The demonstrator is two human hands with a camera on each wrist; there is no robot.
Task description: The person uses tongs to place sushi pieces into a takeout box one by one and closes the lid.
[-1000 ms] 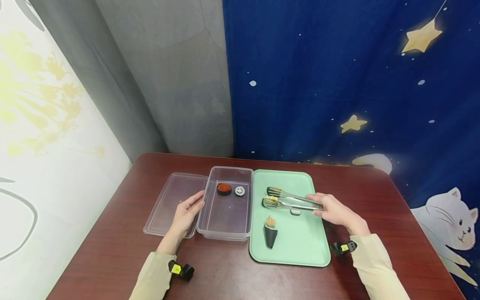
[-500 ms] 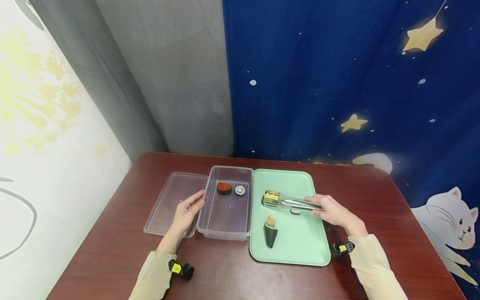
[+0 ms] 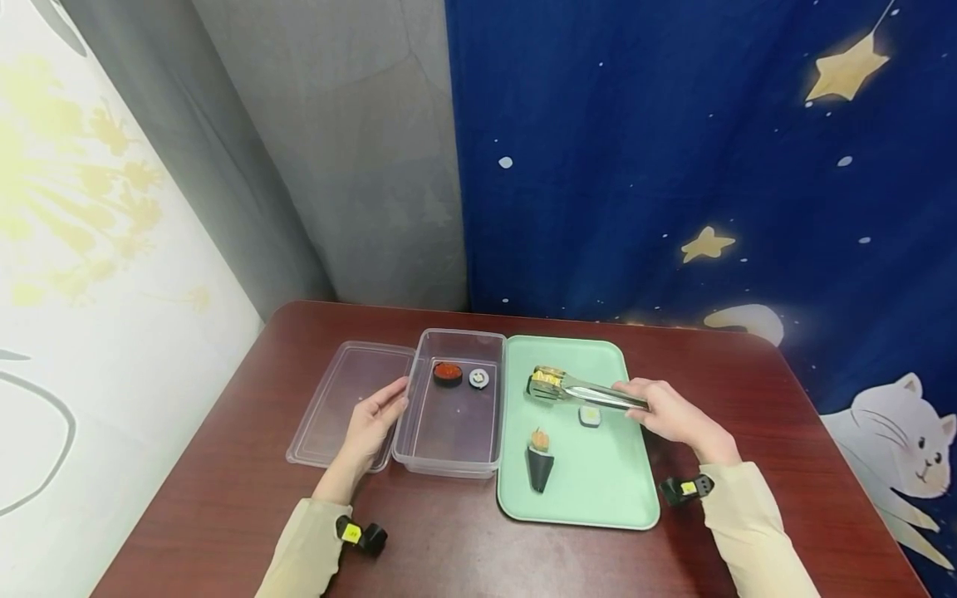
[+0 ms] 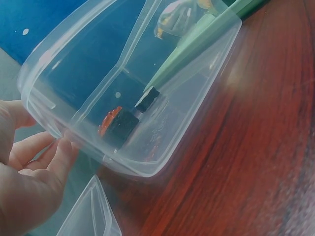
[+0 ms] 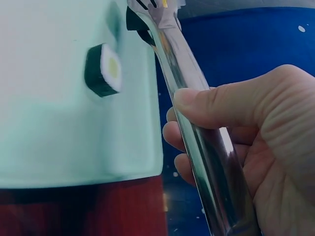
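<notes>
My right hand (image 3: 668, 421) grips metal serving tongs (image 3: 598, 394), thumb on one arm and fingers round the other. Between the tongs' slotted tips is a sushi piece (image 3: 548, 378) with yellow topping and a dark wrap, held above the green tray (image 3: 606, 490). My left hand (image 3: 371, 426) touches the left rim of a clear plastic box (image 3: 449, 465) with fairly straight fingers. Inside the box lie a red-roe sushi (image 3: 447, 374) and a small white roll (image 3: 478, 379). In the left wrist view the fingers (image 4: 59, 160) meet the box's outer edge.
On the tray lie a square sushi roll (image 3: 590, 416) below the tongs and a dark cone-shaped hand roll (image 3: 540, 465) nearer the front. A clear lid (image 3: 329, 423) lies left of the box, partly under my left hand. The tray adjoins the box's right side.
The tongs have closed around the yellow-topped sushi and lifted it up off the tray, slightly away and to the right. The square roll beneath is now uncovered. My left hand has stayed put.
</notes>
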